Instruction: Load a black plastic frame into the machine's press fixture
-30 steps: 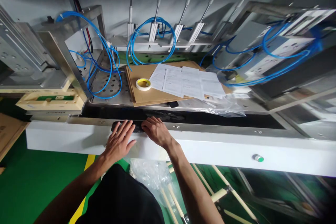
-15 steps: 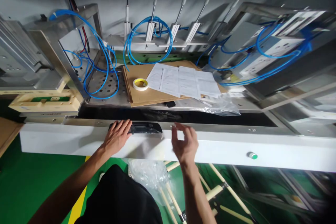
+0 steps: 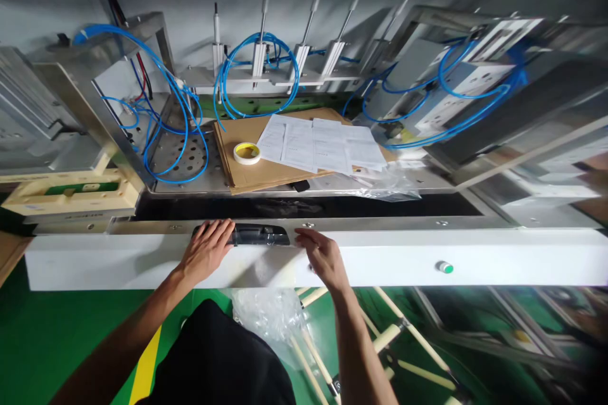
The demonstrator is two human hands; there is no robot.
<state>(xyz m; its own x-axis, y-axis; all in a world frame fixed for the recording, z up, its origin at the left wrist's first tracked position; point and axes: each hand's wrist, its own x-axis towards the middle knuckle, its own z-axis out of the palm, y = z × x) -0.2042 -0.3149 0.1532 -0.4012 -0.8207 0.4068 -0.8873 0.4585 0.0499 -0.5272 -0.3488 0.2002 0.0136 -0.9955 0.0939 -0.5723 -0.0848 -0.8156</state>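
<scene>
A view from above of a person standing at a machine, both bare hands on its white front rail (image 3: pixel 142 259). A long, flat black part (image 3: pixel 259 235) lies along the top edge of that rail, just in front of a dark slot that runs the length of the machine.

The left hand (image 3: pixel 205 252) lies flat over the left end of the black part, fingers (image 3: pixel 219 232) spread wide and resting on it, gripping nothing. The right hand (image 3: pixel 322 257) is at the part's right end, on the rail; its fingers (image 3: pixel 304 237) are loosely curved and close together, the tips touching or almost touching the end of the part. It is hard to tell whether they pinch it.

Behind the slot is a metal table (image 3: pixel 190 158) with round holes. On it lies a stack of brown cardboard sheets (image 3: pixel 242 164). A roll of yellow tape (image 3: pixel 247 152) sits on the cardboard near its left edge, and white printed papers (image 3: pixel 323 145) are spread over its right half. A crumpled clear plastic bag (image 3: pixel 389 186) lies at the table's front edge, to the right of the cardboard. Blue hoses (image 3: pixel 175 107) loop over the table's left side and along the back.

A green button (image 3: pixel 444 267) sits on the front of the rail, well to the right of the hands. The floor (image 3: pixel 57 323) below is green with a yellow stripe
</scene>
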